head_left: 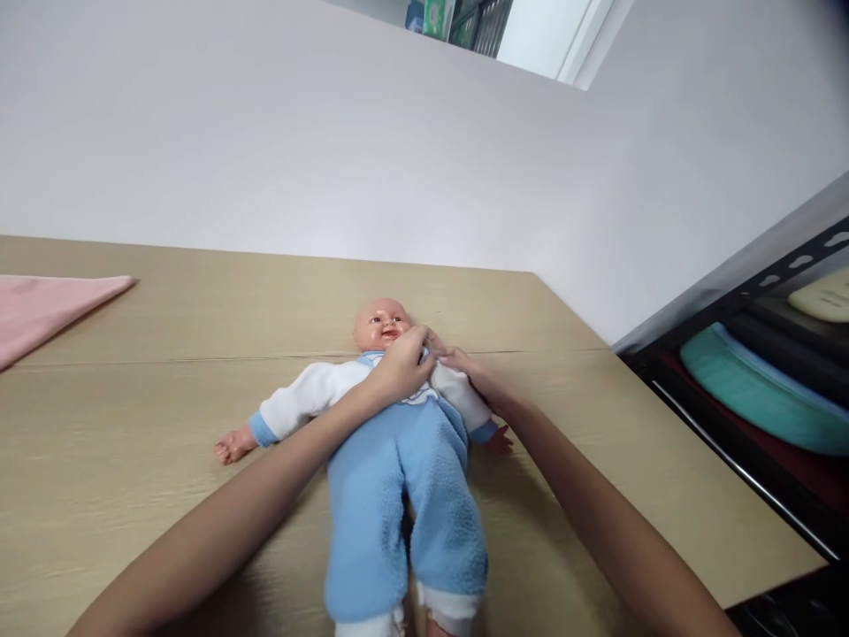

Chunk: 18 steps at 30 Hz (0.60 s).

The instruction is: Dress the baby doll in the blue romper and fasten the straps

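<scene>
A baby doll (398,460) in blue fleece dungarees and a white top lies on its back on the wooden table (133,425), head away from me. My left hand (398,364) rests on the doll's chest, fingers pinched together at the collar under its chin. My right hand (468,367) lies on the doll's shoulder beside it, fingertips pressed on the same spot of clothing. Both hands grip the fabric near the neck.
A pink cloth (46,305) lies at the table's far left. A white wall runs behind the table. At the right stands a dark shelf (762,469) holding a teal cushion-like object (756,389) and a pale pad (826,296).
</scene>
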{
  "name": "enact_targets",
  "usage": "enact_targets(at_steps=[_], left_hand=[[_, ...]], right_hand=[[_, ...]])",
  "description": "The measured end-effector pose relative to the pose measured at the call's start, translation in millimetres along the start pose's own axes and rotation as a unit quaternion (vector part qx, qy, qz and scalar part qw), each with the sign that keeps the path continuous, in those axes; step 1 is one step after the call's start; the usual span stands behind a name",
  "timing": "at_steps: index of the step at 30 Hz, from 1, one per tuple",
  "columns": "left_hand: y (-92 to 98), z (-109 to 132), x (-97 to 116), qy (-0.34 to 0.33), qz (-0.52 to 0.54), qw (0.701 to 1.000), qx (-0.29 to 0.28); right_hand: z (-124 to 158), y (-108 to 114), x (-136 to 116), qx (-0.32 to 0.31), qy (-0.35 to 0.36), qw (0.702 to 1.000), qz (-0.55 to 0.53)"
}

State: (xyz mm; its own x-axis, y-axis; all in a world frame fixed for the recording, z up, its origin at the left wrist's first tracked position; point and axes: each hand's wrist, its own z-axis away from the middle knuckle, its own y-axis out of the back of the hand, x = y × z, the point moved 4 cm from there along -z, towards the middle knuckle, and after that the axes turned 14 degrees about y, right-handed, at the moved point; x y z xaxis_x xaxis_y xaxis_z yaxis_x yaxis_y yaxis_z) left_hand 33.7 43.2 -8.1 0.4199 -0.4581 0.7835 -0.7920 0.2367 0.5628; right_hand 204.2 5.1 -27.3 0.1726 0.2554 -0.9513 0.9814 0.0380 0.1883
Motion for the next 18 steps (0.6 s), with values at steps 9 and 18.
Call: enact_targets(at_steps=[9, 18], left_hand=[[0.6, 11, 5, 0.027, -0.119, 0.992, 0.036], [45.1, 60, 27, -0.018, -0.156, 0.984, 0.086]], right_hand=[[31, 46, -39, -0.271, 0.087, 0.902, 0.326], [51, 27, -32, -0.074, 0.216, 0.884, 0.407]])
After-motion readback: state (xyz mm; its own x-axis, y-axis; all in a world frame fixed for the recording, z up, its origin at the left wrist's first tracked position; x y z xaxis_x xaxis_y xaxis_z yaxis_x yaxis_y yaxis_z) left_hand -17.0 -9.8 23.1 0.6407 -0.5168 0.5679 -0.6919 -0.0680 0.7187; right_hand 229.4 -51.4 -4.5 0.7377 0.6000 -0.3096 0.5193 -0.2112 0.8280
